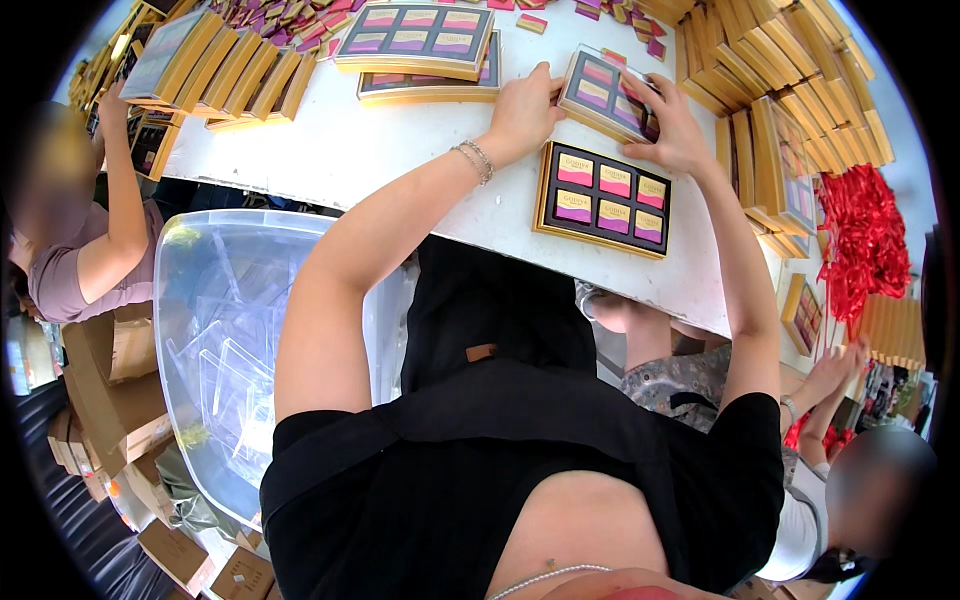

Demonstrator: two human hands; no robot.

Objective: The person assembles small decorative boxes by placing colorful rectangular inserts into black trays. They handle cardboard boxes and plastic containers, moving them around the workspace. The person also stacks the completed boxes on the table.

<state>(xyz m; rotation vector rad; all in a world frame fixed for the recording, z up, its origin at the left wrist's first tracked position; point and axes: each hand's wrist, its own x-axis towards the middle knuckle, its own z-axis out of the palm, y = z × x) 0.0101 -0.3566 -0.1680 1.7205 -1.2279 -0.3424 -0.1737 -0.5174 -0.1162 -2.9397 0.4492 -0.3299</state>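
My left hand closes on the left edge of a gold-sided chocolate box with a clear cover. Around the same box's right side curl the fingers of my right hand, its thumb along the near edge. The box tilts slightly over the white table; whether its cover is fully seated I cannot tell. Just nearer to me lies a second chocolate box, dark inside, its compartments holding pink-and-gold and purple-and-gold wrapped pieces. No clear cover shows on it.
Filled boxes are stacked at the back, near scattered wrapped pieces. More boxes stand at left and right. Below the table edge sits a tub of clear plastic covers. Red ribbons hang at right. Two people work at the sides.
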